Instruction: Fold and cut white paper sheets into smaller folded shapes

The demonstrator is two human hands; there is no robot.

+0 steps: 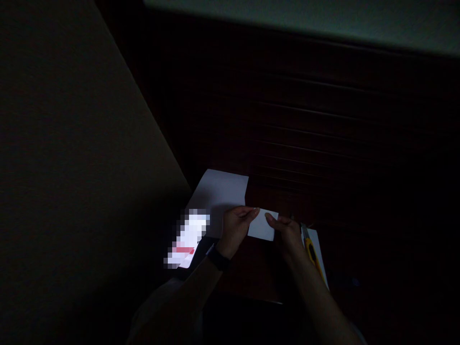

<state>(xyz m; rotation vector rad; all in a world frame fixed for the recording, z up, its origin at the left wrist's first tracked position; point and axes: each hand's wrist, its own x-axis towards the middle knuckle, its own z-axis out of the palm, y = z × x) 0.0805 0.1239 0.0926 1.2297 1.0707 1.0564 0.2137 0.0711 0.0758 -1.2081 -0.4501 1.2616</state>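
Observation:
Between my two hands is a small white piece of paper, held above the dark table. My left hand, with a dark watch on the wrist, pinches its upper left corner between thumb and fingers. On the right side, my right hand grips the same piece with the thumb on top. A larger white sheet of paper lies behind and left of my left hand. Beside my right forearm is a yellow utility knife, resting on another white paper that my arm partly hides.
A lit phone screen, partly blurred out, glows left of my left wrist. The dark reddish table lies under my hands. A wall rises on the left, and dark slatted panelling stands behind. The room is very dim.

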